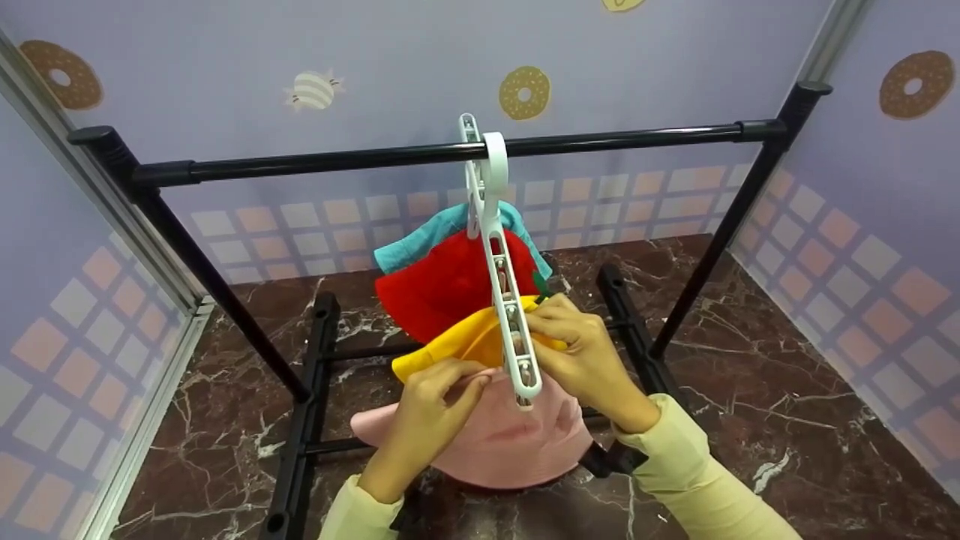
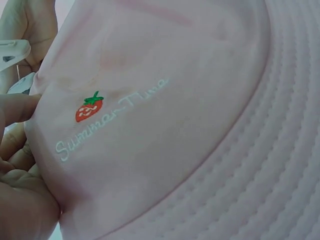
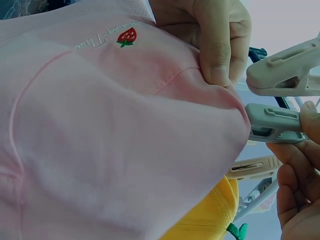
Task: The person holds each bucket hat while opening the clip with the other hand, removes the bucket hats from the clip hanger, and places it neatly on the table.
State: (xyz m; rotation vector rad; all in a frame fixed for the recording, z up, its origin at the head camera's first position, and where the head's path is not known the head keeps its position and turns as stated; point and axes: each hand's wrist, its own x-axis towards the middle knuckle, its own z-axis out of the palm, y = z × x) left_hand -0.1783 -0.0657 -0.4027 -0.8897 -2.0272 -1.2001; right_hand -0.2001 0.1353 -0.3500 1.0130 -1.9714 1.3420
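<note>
A pink bucket hat [image 1: 517,442], embroidered with a strawberry and lettering, hangs crown-up at the near end of a white clip hanger [image 1: 504,285]. My left hand [image 1: 435,401] pinches the crown's fabric between thumb and fingers. Beside it, my right hand [image 1: 581,352] grips a grey clip [image 3: 275,120] on the hanger. That clip's mouth meets the pink fabric edge in the right wrist view; whether it has closed on the cloth I cannot tell. Directly behind is a yellow hat [image 1: 442,345], then a red hat [image 1: 442,285] and a blue hat [image 1: 427,236].
The hanger hooks over the black bar [image 1: 337,159] of a standing rack. Its black feet [image 1: 300,435] rest on a dark red marbled surface [image 1: 780,375]. Another clip [image 3: 285,70] sits above the gripped one. Patterned walls [image 1: 405,67] enclose the back and sides.
</note>
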